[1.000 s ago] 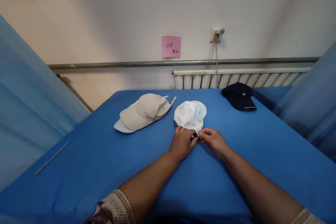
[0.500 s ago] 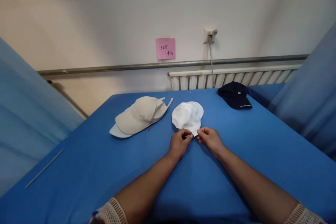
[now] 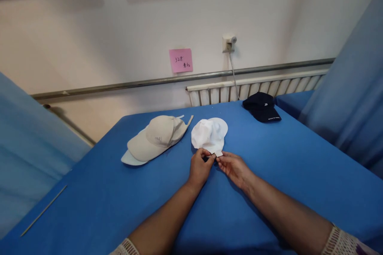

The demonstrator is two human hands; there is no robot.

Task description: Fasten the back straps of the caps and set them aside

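White was the cap [image 3: 206, 133] we had between our two hands, resting on the blue counter [image 3: 143, 207] with its brim turned away from us. Our left hand [image 3: 199, 169] held its fingers nearly closed, thumb and forefinger pinching the near edge by the strap [image 3: 219, 153]. Our right hand [image 3: 237, 171] pinched the other side of that strap, thumb and forefinger almost together, the remaining fingers loosely curled beneath. The two sets of fingertips were just beside each other; whether they touched, we could not tell.

We counted four caps in all. Left of the white cap lay two, one overlapping the other: a beige cap [image 3: 158, 131] on top and a pale cap [image 3: 131, 159] underneath, its brim sticking out. The fourth, a dark cap [image 3: 260, 105], sat at the far right, well apart from our hands, with small light lettering on its brim. One thin stick [image 3: 44, 210] lay near the left edge.

Behind the counter we had one pink note [image 3: 181, 60] with handwriting on the wall, one socket [image 3: 226, 44] with a plug and hanging cord [image 3: 233, 72], one metal rail [image 3: 143, 83] and a radiator [image 3: 215, 93]. Two blue curtains [image 3: 30, 147] framed us, one per side.
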